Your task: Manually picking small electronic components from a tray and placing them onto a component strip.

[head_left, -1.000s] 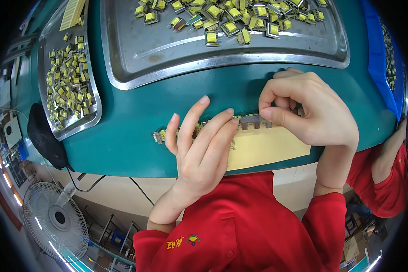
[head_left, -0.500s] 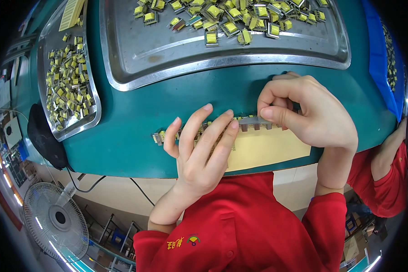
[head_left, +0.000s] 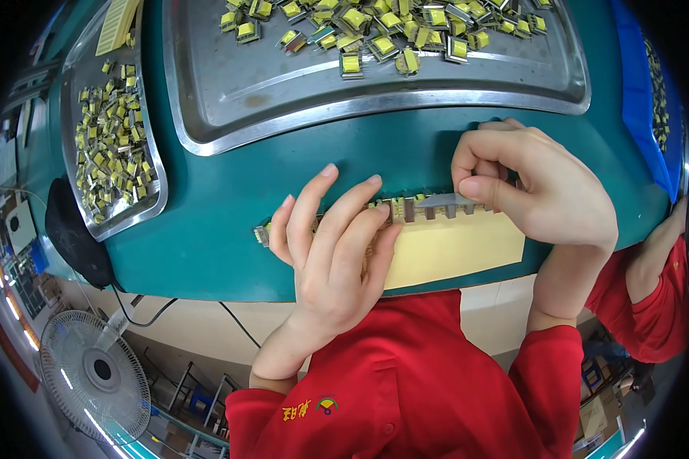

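Note:
A row of small yellow-wrapped transformers (head_left: 397, 209) with dark cores runs left to right along the table. My left hand (head_left: 331, 268) rests over its left part, fingers spread and touching it, hiding several pieces. My right hand (head_left: 524, 183) is closed in a pinch at the row's right part. Between its thumb and forefinger is the end of a thin grey strip (head_left: 439, 200), which lies along the tops of the pieces. A pale yellow sheet (head_left: 459, 252) lies on the near side of the row. The row's right end is partly behind my right hand.
Beyond the row stands a large metal tray (head_left: 298, 115) with loose transformers; a smaller metal tray (head_left: 161, 180) holds more at left. A black object (head_left: 73, 233) sits near the left edge. A blue bin (head_left: 639, 115) and another person's red sleeve (head_left: 651, 306) are at right.
My right hand has moved a little right, and the grey strip has shifted right with it. My left hand's fingers have drawn slightly left, uncovering more of the row.

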A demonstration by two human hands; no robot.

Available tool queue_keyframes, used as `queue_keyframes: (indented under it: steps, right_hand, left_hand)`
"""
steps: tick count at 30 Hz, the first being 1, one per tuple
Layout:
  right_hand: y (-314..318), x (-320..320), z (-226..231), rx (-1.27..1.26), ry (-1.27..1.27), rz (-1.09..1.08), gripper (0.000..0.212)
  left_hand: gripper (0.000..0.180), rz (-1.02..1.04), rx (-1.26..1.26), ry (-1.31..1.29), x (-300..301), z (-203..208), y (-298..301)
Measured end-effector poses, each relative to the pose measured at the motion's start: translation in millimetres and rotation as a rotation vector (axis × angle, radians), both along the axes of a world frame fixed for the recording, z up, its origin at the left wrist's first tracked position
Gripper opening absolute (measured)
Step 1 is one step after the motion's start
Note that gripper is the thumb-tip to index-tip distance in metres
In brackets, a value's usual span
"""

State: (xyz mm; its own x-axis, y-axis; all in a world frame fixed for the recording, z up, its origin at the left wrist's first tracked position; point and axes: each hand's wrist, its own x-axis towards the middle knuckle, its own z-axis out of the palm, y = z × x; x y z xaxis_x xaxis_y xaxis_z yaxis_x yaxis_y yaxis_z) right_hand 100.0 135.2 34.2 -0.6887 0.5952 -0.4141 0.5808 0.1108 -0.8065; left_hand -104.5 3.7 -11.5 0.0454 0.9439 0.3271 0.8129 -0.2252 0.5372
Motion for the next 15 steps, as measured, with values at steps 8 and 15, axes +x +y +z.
queue_keyframes:
  steps: [8,15]
  right_hand:
    - [-0.4,-3.3,4.9,-0.093,-0.073,0.027,0.006]
    - [-1.5,-5.3,4.1,-0.091,-0.094,0.014,0.003]
  left_hand:
    - [0.031,-0.056,-0.026,0.09,-2.1,2.6,-3.8]
    - [0.025,-0.06,-0.017,0.102,-0.1,3.4,-4.3]
